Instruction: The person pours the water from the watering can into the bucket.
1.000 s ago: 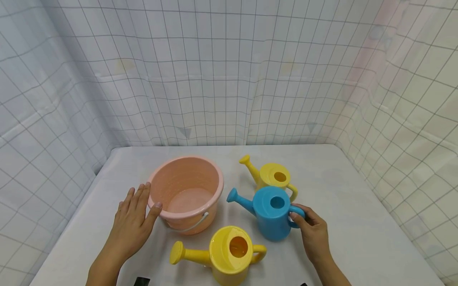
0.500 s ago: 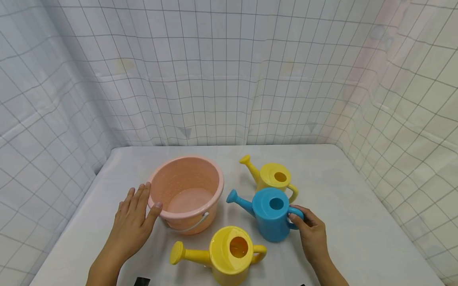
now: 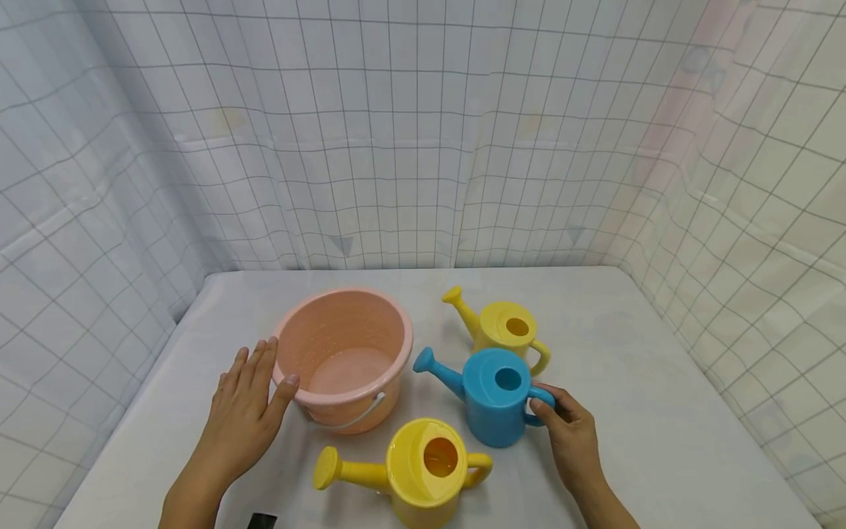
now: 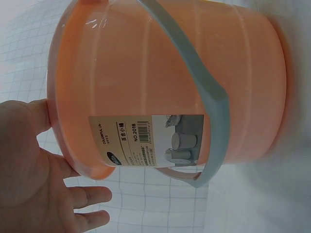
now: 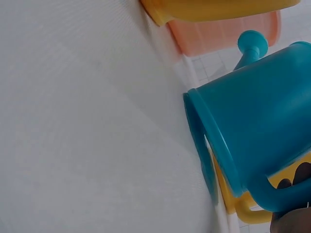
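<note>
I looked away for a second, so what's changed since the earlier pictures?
The blue watering can has moved slightly left, toward the bucket, with the right hand holding it. Nothing was newly gripped or released. The bucket, the left hand touching it, the near yellow can and the far yellow can stayed put.

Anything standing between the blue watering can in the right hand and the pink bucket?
Nothing visible stands directly between the blue watering can and the pink bucket; only white tabletop shows across that gap. The front yellow watering can sits off that line, nearer the person; the other yellow can is behind the blue one.
</note>
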### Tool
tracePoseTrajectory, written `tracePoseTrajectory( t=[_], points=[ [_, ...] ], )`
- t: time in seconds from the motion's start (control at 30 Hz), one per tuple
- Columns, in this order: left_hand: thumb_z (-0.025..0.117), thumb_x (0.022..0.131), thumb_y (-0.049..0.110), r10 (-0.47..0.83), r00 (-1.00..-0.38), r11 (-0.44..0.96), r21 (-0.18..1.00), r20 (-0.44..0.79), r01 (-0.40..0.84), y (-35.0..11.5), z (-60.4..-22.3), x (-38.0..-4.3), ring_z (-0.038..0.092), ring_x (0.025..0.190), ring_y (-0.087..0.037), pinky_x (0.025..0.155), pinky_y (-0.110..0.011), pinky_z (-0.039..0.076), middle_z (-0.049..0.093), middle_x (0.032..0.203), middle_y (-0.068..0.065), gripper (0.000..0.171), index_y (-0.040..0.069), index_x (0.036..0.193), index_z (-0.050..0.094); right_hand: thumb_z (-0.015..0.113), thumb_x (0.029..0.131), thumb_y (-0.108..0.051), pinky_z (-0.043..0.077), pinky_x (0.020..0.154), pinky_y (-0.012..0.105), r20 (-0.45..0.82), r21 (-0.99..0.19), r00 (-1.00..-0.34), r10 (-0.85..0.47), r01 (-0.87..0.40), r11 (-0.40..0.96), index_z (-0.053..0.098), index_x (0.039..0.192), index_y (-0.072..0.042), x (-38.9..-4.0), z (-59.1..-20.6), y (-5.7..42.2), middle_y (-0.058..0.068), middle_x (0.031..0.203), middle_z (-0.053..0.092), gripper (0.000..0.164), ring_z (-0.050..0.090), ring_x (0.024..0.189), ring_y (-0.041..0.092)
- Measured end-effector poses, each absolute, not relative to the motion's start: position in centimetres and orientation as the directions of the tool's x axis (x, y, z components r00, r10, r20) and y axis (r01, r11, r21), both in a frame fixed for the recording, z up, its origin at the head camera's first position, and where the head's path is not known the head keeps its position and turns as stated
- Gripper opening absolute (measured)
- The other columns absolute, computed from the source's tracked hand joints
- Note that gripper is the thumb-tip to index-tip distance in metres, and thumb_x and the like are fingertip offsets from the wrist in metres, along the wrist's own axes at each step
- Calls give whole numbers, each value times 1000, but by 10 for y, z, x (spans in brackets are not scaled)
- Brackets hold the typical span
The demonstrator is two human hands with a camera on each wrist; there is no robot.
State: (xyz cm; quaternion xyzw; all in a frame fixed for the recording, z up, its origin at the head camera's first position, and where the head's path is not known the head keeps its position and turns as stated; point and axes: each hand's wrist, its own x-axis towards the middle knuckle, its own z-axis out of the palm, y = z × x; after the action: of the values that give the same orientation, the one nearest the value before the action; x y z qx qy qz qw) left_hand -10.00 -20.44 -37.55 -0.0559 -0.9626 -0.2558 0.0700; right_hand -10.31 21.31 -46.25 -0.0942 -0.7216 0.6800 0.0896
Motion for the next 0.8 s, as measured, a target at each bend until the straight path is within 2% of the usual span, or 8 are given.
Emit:
tracePoseTrajectory(
  t=[0.8],
  points=[
    [32,101,46,75,-984,860,489,160,145,-205,-375,-100,-3,146,-43,108,-71,1,11,157,-24,68,13,153,4,68,87,-31,48,89,15,-94,-988,-974,207,117,99,63,116,-5,-102,-466,216,-10,106,68,40,59,108,3]
  ],
)
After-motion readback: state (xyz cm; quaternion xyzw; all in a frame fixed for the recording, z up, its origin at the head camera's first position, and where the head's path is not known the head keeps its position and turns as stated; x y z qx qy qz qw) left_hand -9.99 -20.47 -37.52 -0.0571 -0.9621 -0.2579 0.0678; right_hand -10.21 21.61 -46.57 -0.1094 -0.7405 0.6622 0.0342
